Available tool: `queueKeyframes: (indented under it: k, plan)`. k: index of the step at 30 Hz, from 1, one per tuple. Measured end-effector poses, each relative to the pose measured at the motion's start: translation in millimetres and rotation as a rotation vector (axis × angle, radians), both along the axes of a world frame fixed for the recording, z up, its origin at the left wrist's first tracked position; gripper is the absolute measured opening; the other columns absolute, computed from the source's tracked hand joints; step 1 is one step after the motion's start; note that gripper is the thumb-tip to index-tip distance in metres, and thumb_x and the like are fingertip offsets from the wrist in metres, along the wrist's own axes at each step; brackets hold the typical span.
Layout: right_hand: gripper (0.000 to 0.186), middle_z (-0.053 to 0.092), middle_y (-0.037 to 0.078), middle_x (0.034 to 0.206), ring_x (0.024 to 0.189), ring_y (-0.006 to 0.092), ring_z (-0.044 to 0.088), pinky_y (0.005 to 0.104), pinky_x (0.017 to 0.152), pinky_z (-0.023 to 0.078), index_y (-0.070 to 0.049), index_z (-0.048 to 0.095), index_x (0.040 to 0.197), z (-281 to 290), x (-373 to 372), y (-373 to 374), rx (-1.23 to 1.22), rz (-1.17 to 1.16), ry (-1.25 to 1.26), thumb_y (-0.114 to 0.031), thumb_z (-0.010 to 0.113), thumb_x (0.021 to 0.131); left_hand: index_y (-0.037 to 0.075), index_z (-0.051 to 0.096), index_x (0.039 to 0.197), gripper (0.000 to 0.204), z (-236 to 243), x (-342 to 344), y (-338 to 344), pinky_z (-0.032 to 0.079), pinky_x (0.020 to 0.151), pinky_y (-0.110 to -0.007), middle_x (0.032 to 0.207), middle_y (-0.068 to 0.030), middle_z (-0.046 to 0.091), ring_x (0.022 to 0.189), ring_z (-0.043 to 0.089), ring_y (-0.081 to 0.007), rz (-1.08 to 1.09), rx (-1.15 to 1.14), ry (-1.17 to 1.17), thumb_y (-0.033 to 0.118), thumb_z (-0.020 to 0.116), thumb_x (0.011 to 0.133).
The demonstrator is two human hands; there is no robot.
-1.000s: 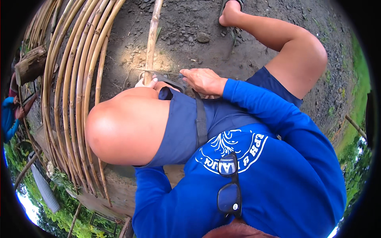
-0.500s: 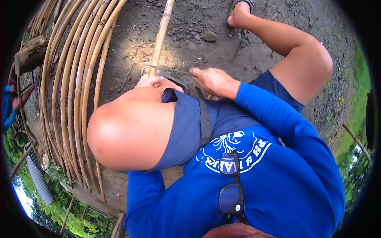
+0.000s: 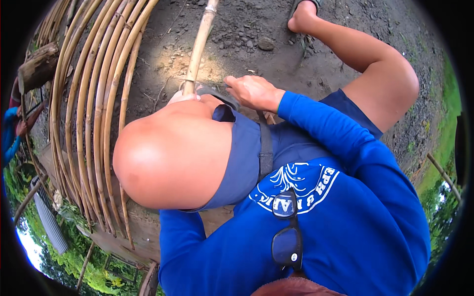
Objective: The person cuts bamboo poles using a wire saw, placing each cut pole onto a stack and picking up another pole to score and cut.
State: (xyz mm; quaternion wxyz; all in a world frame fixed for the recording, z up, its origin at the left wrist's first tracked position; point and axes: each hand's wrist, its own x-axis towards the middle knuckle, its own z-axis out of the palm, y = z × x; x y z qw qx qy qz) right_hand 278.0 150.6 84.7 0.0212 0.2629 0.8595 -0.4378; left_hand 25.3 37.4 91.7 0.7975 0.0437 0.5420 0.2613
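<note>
A long pale cane pole (image 3: 200,44) lies across the dirt, running away from me. My left hand (image 3: 178,96) grips its near end, mostly hidden behind my raised left knee (image 3: 173,158). My right hand (image 3: 254,91), in a blue sleeve, is closed on the handle of a thin-bladed knife (image 3: 202,82) whose blade lies across the pole just above my left hand. My right leg stretches out, with the foot (image 3: 302,17) on the dirt at the top.
A bundle of several curved canes (image 3: 94,98) arcs down the left side beside a short log (image 3: 39,66). A stone (image 3: 265,44) lies on the dirt. Dark sunglasses (image 3: 286,237) hang on my shirt. Another person's blue sleeve (image 3: 9,135) shows at the far left.
The pole's far end has swung to the right. My right hand has stayed at the pole with the blade across it, and my left hand keeps its grip.
</note>
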Motion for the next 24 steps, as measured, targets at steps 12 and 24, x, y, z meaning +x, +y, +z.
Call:
queueKeyframes:
  k: [12,24]
  plan:
    - [0.026,0.073,0.031,0.091,0.092,0.053,0.07,0.0625,0.081,0.054,-0.003,0.063,0.112,-9.6,-20.7,12.7,-0.1,-0.055,-0.087,-0.028,0.058,0.106,-0.001,0.064,0.12,0.041,-71.3,3.6,-10.7,0.056,0.067,-0.034,0.097,-0.0106,0.075,0.077,0.072,-0.0182,-0.112,0.289,0.901,0.033,0.078,0.102]
    - [0.026,0.072,0.031,0.089,0.091,0.0531,0.069,0.0625,0.08,0.053,-0.001,0.064,0.109,-18.4,-31.0,10.4,-0.113,0.005,-0.029,-0.027,0.06,0.106,0.002,0.068,0.11,0.041,-87.6,-11.6,-19.2,0.051,0.06,-0.033,0.08,-0.0041,0.068,0.067,0.063,-0.0129,0.131,0.14,0.258,0.037,0.084,0.097]
